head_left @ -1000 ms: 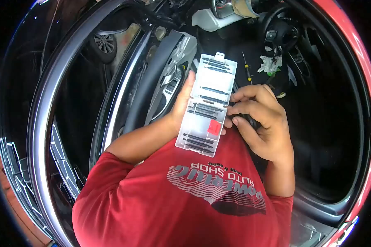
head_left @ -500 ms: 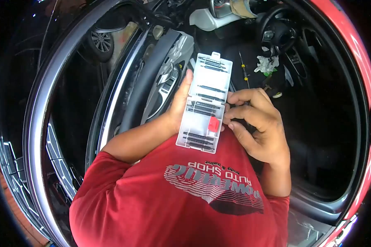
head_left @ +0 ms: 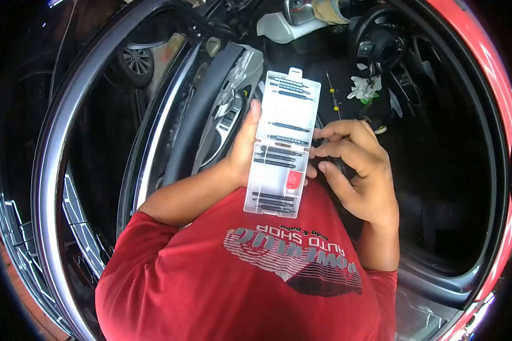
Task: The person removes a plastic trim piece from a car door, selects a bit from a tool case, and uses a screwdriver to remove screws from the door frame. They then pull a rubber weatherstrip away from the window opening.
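A clear plastic bit case [head_left: 267, 179] lies unfolded in front of my chest, held from beneath by my left hand [head_left: 246, 145]. My left thumb runs along its left edge, and other fingertips show at the right edge. Dark double-ended screwdriver bits [head_left: 290, 127] sit in both halves, in groups. A small red piece [head_left: 293, 180] rests in the nearer half. My right hand [head_left: 358, 165] is beside the case, its fingers bent and apart, the upper fingertips right at the case's right edge. Nothing shows between its thumb and fingers.
A yellow-and-black screwdriver [head_left: 334, 99] lies on the dark car floor, with a crumpled white-and-green wrapper [head_left: 365, 88] near it. The steering wheel [head_left: 381, 48] stands at the upper right. To the left is the open car door [head_left: 210, 113] with its switch panel.
The case has tilted flatter toward the camera and shifted slightly, so its bits show more clearly. My right hand stays beside it, nearly in the same pose.
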